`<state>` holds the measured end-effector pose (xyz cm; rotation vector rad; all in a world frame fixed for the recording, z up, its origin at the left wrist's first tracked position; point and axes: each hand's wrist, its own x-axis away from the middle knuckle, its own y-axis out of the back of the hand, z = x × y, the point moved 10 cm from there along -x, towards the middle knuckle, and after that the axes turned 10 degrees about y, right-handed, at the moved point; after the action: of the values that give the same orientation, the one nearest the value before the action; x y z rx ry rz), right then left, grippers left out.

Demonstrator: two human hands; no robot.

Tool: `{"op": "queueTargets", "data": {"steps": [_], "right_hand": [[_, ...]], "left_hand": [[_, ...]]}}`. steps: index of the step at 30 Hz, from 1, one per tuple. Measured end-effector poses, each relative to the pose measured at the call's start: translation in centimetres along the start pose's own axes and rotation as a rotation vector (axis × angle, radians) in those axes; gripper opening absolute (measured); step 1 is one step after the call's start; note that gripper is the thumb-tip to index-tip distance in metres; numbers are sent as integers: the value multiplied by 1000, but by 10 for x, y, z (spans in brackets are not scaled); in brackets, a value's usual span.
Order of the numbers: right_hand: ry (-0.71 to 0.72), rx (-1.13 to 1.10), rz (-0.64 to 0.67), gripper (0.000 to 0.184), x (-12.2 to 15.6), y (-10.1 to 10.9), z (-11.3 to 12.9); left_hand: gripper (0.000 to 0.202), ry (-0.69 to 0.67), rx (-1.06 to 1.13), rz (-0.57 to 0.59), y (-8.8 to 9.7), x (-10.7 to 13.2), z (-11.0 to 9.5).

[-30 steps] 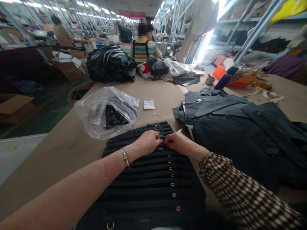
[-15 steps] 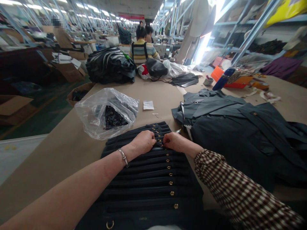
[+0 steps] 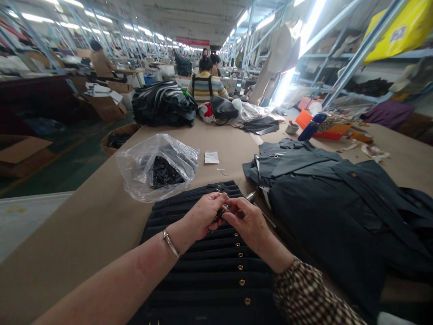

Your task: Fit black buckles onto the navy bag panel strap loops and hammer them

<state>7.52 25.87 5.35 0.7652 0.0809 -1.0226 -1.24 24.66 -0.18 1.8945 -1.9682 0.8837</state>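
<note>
A stack of black straps with brass eyelets (image 3: 216, 266) lies in rows on the brown table (image 3: 84, 230) right in front of me. Both hands are lifted a little above the stack. My left hand (image 3: 203, 214) and my right hand (image 3: 245, 221) meet fingertip to fingertip, pinching one black strap with a small metal fitting (image 3: 221, 211) between them. A bangle sits on my left wrist. A clear plastic bag of black straps with metal rings (image 3: 158, 169) lies beyond the stack to the left.
Dark grey garments (image 3: 338, 194) are piled on the right of the table. A small white slip (image 3: 211, 157) lies past the stack. Farther off are a black bundle (image 3: 164, 104), an orange tray (image 3: 323, 128) and a seated person in a striped top (image 3: 207, 83).
Both hands have risen from pressing on the strap stack and turned inward, now holding one strap end between the fingertips. The camera view has tilted slightly.
</note>
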Motion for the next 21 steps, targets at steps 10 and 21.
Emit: {"op": "queueTargets", "data": {"steps": [10, 21], "right_hand": [[59, -137, -29, 15, 5, -28, 5], [-217, -408, -25, 20, -17, 9, -36]], "left_hand": [[20, 71, 17, -132, 19, -1, 31], [23, -92, -176, -82, 3, 4, -3]]}}
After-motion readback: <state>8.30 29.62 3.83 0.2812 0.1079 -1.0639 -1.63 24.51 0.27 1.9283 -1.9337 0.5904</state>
